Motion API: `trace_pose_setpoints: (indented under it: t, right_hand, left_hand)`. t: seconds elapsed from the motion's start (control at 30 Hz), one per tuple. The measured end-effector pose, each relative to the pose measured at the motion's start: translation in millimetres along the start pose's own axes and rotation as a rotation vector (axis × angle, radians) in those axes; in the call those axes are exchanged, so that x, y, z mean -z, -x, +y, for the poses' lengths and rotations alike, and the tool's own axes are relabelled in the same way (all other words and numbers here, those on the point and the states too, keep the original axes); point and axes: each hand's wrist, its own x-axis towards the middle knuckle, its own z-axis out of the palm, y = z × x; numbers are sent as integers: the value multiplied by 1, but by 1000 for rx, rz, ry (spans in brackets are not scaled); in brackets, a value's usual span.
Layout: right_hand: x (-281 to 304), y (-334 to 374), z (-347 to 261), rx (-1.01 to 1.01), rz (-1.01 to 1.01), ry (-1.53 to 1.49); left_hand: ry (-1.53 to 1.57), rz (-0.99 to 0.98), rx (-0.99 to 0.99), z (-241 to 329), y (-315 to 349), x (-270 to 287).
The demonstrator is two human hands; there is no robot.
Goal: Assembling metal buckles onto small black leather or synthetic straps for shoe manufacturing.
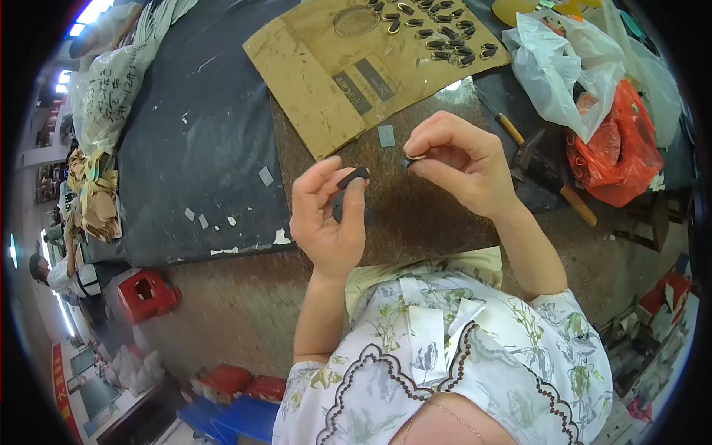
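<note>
My left hand (328, 219) pinches a short dark strip (353, 177) with rounded ends between thumb and fingers. Just right of it, my right hand (467, 167) is closed at the fingertips on a small metal ring (415, 157) with a dark bit beside it; its exact kind is too small to make out. Both hands are raised over a brown board (400, 200), a little apart. Beyond them lies a flattened cardboard sheet (311, 89), with several small black tabs with metal rings (449, 33) spread over its far right part.
Right of the board are a hammer (552, 174), a wooden-handled tool (510, 127), a white plastic bag (552, 67) and a red bag (615, 152). Small grey scraps (265, 176) dot the dark table cover (200, 133). A red stool (148, 295) and another person (63, 274) are at left.
</note>
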Motion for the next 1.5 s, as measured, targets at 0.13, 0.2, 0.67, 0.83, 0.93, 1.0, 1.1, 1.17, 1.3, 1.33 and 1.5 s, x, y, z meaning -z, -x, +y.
trace_pose_setpoints:
  t: [0.13, 0.2, 0.67, 0.83, 0.93, 1.0, 1.1, 1.17, 1.3, 1.33, 1.5]
  right_hand:
    - [-1, 1, 3, 15, -12, 13]
    - [-1, 2, 1, -63, -5, 25]
    - [1, 0, 9, -410, -54, -65]
    - [0, 2, 15, -415, 5, -239]
    - [3, 4, 16, -418, 34, -343]
    - [3, 5, 18, -417, 24, -407]
    - [-1, 6, 16, -378, 8, -482]
    - [-5, 6, 16, -340, 3, -490]
    - [-11, 7, 24, -162, -80, -384]
    - [-11, 8, 26, -133, -89, -347]
    - [-5, 5, 21, -330, 5, -370]
  left_hand:
    - [-106, -59, -29, -3, 2, 5]
    - [150, -58, 232, 6, -4, 4]
    - [361, -159, 639, -2, -5, 6]
    - [276, -112, 539, -4, -4, -1]
    - [-113, -90, 53, -10, -1, -1]
    - [-386, -50, -339, -10, -2, -1]
    - [-350, -65, -345, -13, 3, 1]
    - [-341, -63, -335, -12, 5, 1]
    - [-258, -96, -262, -14, 4, -2]
    - [-256, -97, -262, -12, 5, -2]
    - [460, -102, 552, -3, 6, 4]
